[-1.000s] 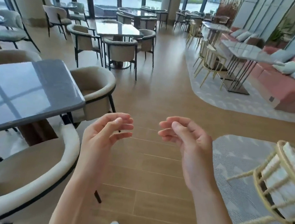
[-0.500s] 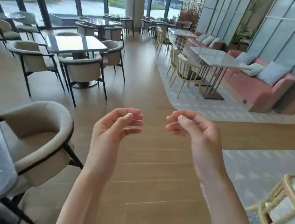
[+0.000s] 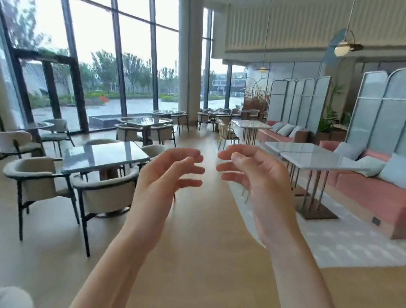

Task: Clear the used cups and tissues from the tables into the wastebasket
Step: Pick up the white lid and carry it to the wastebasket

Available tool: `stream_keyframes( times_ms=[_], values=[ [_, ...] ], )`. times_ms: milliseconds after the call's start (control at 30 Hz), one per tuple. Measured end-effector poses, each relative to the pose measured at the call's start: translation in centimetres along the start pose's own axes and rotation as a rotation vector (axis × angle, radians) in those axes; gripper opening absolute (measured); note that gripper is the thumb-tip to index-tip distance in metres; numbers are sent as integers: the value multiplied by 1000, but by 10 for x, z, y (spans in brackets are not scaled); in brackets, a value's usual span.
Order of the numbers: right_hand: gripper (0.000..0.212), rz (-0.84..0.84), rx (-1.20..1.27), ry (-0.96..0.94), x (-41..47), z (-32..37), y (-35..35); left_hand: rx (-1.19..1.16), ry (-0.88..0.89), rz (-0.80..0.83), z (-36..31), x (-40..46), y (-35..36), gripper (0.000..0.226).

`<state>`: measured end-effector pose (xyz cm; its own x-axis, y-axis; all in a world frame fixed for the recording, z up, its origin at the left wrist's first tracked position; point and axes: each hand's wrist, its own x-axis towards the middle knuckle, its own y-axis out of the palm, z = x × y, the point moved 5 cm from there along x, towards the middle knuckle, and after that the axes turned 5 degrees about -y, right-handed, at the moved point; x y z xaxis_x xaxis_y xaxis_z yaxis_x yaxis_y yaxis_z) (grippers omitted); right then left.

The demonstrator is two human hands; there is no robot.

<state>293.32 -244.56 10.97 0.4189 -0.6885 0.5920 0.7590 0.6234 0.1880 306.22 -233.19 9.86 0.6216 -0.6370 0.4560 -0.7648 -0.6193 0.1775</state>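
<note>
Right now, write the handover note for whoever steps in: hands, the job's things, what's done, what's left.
Left hand: raised in front, fingers loosely spread, holding nothing.
Right hand: the same, empty.
Things: no cups, tissues or wastebasket visible. The dark table on the left and the white table on the right show nothing on top; farther tables are too distant to judge.
Done: cannot tell from this view.
Left: find tables with litter and the wastebasket, then clear.

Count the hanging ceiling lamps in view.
2: a near lamp at upper right, a far lamp deeper in the room, near centre. Others may hang out of frame.
</note>
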Motion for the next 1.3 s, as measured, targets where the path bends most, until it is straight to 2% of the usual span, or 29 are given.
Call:
stream_keyframes(
  times_ms=[200,433,600,700,833,1033,1233,1300],
  values=[
    [18,58,14,-26,161,-78,17,-12,59,-66,48,161,-1,28],
    [20,101,-9,13,300,-222,26,25,69,-90,154,322,-26,35],
    [18,110,-69,29,419,-333,35,25,45,-81,241,458,-43,33],
    [18,98,-92,47,498,-386,38,22,32,-74,278,553,-45,24],
    [17,47,-90,42,592,-442,24,1,21,-25,320,665,-27,30],
    [16,-27,-107,40,709,-542,-21,-21,-26,23,418,796,8,25],
    [17,-37,-61,62,852,-660,-59,6,-19,-8,515,948,44,16],
    [18,-24,-38,85,910,-692,-65,12,-14,-27,535,1006,56,20]
  ],
)
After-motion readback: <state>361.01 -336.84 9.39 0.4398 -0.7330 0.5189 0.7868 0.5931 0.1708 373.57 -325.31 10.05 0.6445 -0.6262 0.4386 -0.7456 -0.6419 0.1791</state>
